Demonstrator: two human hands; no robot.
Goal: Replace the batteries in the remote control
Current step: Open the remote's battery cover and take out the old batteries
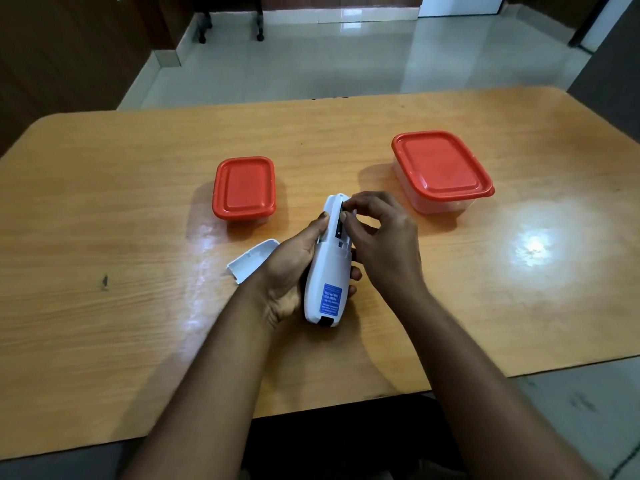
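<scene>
A white remote control [327, 271] with a blue label on its back lies back-up in my left hand [294, 271], just above the table. Its battery compartment at the far end stands uncovered, and a dark battery [340, 220] shows inside it. The fingertips of my right hand [381, 237] pinch at that battery in the compartment. The white battery cover [251, 259] lies on the table just left of my left hand, hollow side up.
The wooden table [138, 202] carries two lidded plastic containers: a small one with a red lid [244, 188] behind the remote to the left, and a larger one with a red lid [440, 168] at the back right. Tiled floor lies beyond the table.
</scene>
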